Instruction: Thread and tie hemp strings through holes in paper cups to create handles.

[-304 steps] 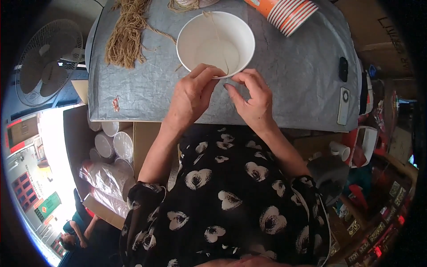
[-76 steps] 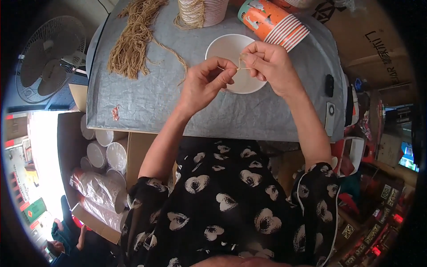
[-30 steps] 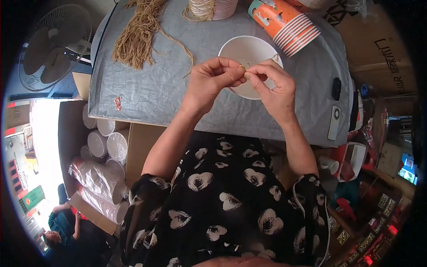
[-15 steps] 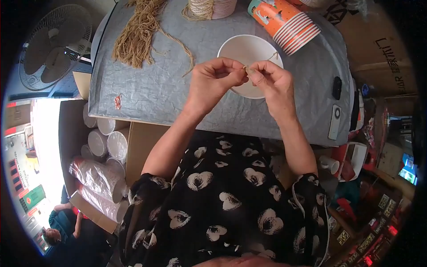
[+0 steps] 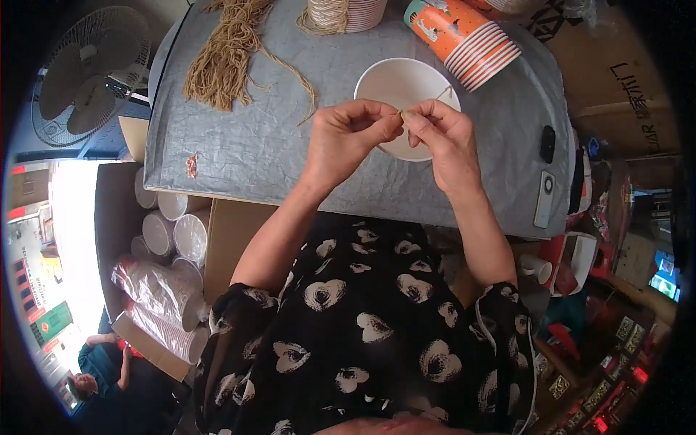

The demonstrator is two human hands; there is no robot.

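Observation:
Pinched fingertips of my left hand (image 5: 355,138) and my right hand (image 5: 446,141) meet over the near-left part of a white paper bucket (image 5: 395,76). Between them is a small bit of tan cord (image 5: 401,112), mostly hidden by the fingers. A short piece of similar cord (image 5: 446,91) shows at the bucket's right inner wall, just above my right hand. The bucket's open mouth faces up, and its near side is partly covered by my hands.
A bundle of tan cords (image 5: 217,69) lies at the far left, one strand trailing right. Behind are a cord-wrapped cup stack (image 5: 359,14) and tipped orange paper buckets (image 5: 464,40). A black object (image 5: 549,143) and a remote (image 5: 545,199) lie right. Boxed white cups (image 5: 163,290) stand below left.
My hands keep their pinch at nearly the same spot. The fingers have shifted slightly, and less cord shows between them. The bucket has barely moved.

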